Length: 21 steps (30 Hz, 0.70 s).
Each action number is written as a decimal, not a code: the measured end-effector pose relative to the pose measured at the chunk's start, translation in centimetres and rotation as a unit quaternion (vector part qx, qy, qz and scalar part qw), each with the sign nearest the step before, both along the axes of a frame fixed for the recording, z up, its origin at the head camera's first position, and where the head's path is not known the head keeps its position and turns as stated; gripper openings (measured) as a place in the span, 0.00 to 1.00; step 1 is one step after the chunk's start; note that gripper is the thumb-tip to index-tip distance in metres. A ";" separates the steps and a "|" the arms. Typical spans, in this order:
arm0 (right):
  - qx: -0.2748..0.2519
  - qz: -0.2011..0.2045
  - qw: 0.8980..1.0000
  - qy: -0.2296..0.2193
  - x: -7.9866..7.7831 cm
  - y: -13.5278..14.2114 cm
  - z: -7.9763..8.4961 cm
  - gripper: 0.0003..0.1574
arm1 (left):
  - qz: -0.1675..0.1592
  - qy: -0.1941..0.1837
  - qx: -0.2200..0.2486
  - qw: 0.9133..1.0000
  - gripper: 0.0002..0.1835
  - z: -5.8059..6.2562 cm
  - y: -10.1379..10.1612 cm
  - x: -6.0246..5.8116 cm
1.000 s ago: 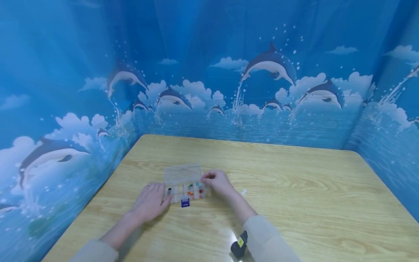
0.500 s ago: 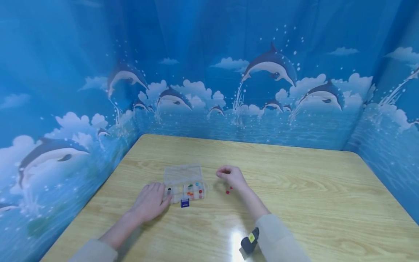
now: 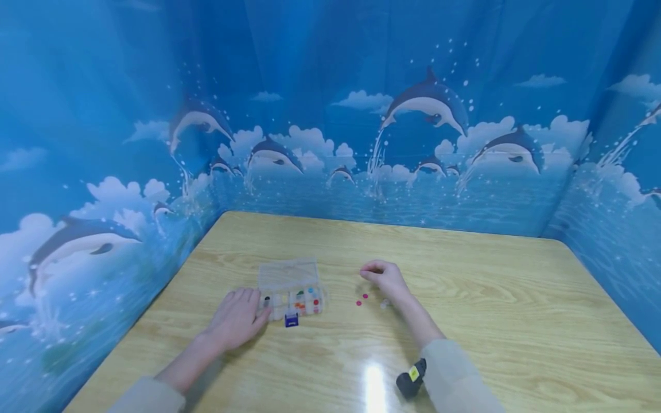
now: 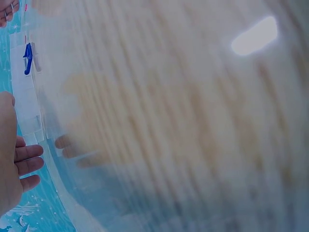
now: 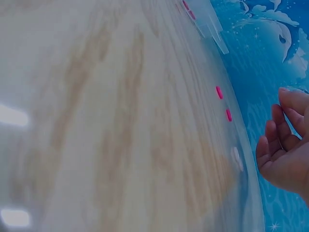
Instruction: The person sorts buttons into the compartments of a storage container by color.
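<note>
Right hand (image 3: 386,279) has thumb and fingertips bunched close, can't tell if anything's pinched, just beyond two flat round pink discs (image 3: 358,303) and some pale ones (image 3: 384,304). Left hand (image 3: 234,321) is loose, fingers apart, at one end of a clear plastic compartment box (image 3: 279,313) nearer the left edge of the woodgrain desk (image 3: 490,321), long axis roughly along the far edge, lid (image 3: 288,274) open that way, blue latch (image 3: 291,320) facing the near edge.

Box (image 3: 279,312) partly hidden by left hand (image 3: 234,322), pale pieces (image 3: 384,303) blurred; sleeves (image 3: 459,376) cut off
</note>
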State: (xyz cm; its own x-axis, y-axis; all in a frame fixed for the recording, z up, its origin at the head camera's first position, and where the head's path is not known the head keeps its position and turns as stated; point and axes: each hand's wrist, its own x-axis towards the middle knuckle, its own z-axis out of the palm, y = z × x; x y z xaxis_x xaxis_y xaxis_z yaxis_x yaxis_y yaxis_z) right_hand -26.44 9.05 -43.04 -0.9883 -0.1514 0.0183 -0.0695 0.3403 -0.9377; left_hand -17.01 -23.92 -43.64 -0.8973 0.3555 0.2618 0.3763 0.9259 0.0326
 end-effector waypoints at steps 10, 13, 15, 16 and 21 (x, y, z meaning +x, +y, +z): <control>0.056 0.028 0.998 0.014 -0.2 1.2 -0.4 0.10 | 0.004 -0.003 0.000 1.000 0.16 0.0 0.1 0.0; 0.080 0.039 0.996 0.016 -0.2 1.4 -0.6 0.10 | 0.004 -0.008 0.003 1.000 0.16 0.0 0.1 0.0; 0.086 0.041 0.995 0.012 -0.3 1.5 -0.8 0.10 | 0.005 -0.012 0.004 1.000 0.16 0.0 0.1 0.0; 0.089 0.044 0.995 0.012 -0.3 1.6 -0.8 0.10 | 0.005 -0.014 0.005 1.000 0.16 0.0 0.1 0.0; 0.089 0.045 0.995 0.007 -0.3 1.8 -1.0 0.09 | 0.007 -0.020 0.005 1.000 0.18 0.1 0.1 0.0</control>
State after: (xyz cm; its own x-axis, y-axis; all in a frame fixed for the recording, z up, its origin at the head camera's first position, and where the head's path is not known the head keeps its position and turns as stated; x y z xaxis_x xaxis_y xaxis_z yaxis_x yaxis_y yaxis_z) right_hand -26.70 10.82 -44.04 -0.9705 -0.2410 -0.0026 -0.1199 0.4923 -0.8621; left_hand -17.03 -23.79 -43.53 -0.9120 0.3407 0.2286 0.3620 0.9304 0.0576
